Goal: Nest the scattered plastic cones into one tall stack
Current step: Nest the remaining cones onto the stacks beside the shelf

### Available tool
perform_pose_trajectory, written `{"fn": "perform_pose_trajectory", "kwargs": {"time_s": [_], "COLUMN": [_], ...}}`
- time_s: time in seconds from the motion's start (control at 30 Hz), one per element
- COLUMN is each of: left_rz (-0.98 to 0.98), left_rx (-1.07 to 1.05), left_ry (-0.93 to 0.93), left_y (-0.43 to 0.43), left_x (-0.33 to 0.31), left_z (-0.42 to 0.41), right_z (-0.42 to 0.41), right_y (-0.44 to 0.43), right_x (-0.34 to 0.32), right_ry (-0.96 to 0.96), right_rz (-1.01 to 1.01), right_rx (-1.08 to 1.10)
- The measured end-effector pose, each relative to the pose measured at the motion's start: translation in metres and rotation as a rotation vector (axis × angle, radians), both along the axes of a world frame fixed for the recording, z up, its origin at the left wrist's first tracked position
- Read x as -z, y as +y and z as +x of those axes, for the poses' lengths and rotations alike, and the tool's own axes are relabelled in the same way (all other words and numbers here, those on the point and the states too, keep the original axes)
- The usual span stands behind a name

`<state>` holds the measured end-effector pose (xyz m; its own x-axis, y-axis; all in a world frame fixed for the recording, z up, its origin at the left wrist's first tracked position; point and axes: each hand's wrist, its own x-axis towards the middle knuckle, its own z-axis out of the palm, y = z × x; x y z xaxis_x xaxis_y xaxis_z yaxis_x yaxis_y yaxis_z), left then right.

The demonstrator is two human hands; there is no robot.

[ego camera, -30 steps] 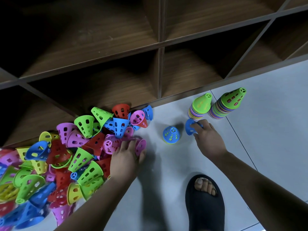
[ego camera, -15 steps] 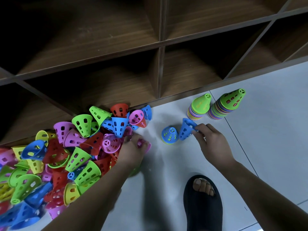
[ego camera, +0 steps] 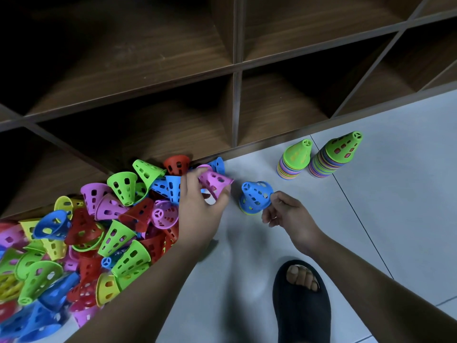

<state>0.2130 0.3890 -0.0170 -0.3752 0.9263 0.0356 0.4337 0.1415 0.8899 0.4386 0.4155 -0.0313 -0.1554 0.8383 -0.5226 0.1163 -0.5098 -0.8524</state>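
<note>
My left hand (ego camera: 200, 206) has its fingers curled round a pink cone (ego camera: 214, 183) at the right edge of the pile (ego camera: 86, 231). I hold it tilted on its side with the wide mouth turned right. The plastic is thin and smooth, and its wall is pierced with small rectangular slots.

My right hand (ego camera: 286, 214) pinches the lower rim of a blue cone (ego camera: 256, 196) between thumb and forefinger, with the other fingers loosely curled beneath. This cone stands nearly upright on the floor (ego camera: 395, 194), leaning a little left. Its flat tip is a small spoked ring. A green and yellow edge shows under its rim, so it sits on at least 1 other cone. The pink and blue cones are near each other but apart.

The pile spreads along the left, a jumble of green, red, pink, blue and yellow cones lying at every angle, some mouth up and some tip up. It presses against the foot of a wooden shelf unit (ego camera: 173, 70), which has brown grain and dark square compartments. My left forearm crosses over the pile's lower edge and hides part of it.

Beyond the blue cone stand 2 nested stacks just beside each other, the left stack (ego camera: 295, 157) and the taller right stack (ego camera: 338, 154). Each shows banded, many-coloured rims and is capped with a green cone. The floor is pale grey tile, smooth, with thin dark joints. My foot in a black slipper (ego camera: 301, 305) rests below my right hand.
</note>
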Motion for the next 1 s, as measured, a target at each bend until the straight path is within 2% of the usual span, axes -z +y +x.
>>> {"fn": "perform_pose_trajectory", "kwargs": {"time_s": [0.1,0.27,0.47,0.63,0.73,0.87,1.0], "left_rz": [0.071,0.090,0.046,-0.093,-0.123,-0.082,-0.117], "left_rx": [0.032,0.217,0.405,0.542,0.544,0.448,0.424], "left_ry": [-0.006,0.076,0.314,0.319,0.342,0.550,0.729], "left_y": [0.003,0.007,0.006,-0.004,-0.016,-0.038,-0.063], "left_x": [-0.011,-0.012,0.005,0.016,0.019,0.030,0.040], "left_z": [0.010,0.025,0.036,0.032,0.022,-0.008,-0.036], "right_z": [-0.004,-0.006,-0.004,-0.001,-0.003,-0.012,-0.028], "right_y": [0.002,0.004,0.005,-0.005,-0.012,-0.025,-0.032], "right_x": [0.013,0.028,0.032,0.038,0.043,0.048,0.043], "right_ry": [0.016,-0.029,-0.098,-0.098,-0.152,-0.211,-0.321], "right_rz": [-0.097,-0.165,-0.178,-0.253,-0.260,-0.210,-0.025], "right_rx": [0.032,0.021,0.065,0.030,-0.001,-0.163,-0.347]}}
